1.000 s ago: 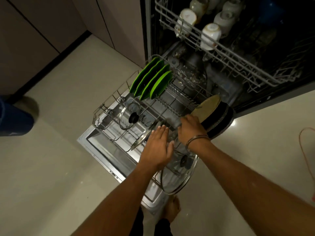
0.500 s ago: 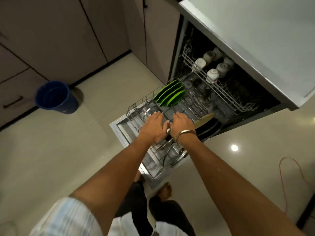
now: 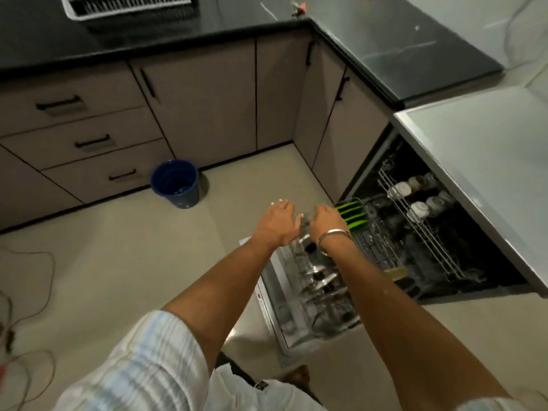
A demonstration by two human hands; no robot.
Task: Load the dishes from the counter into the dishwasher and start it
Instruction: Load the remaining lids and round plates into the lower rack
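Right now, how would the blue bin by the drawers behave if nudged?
The blue bin would probably slide easily: it stands on smooth, glossy floor. Likely light, since it looks like thin plastic with little inside. Tall and narrower at the base, so a high push might tip it.

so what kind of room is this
A home kitchen, most likely: an L-shaped black counter runs over beige cabinets and drawers, and an open dishwasher has its lower rack pulled out, green plates standing in it.
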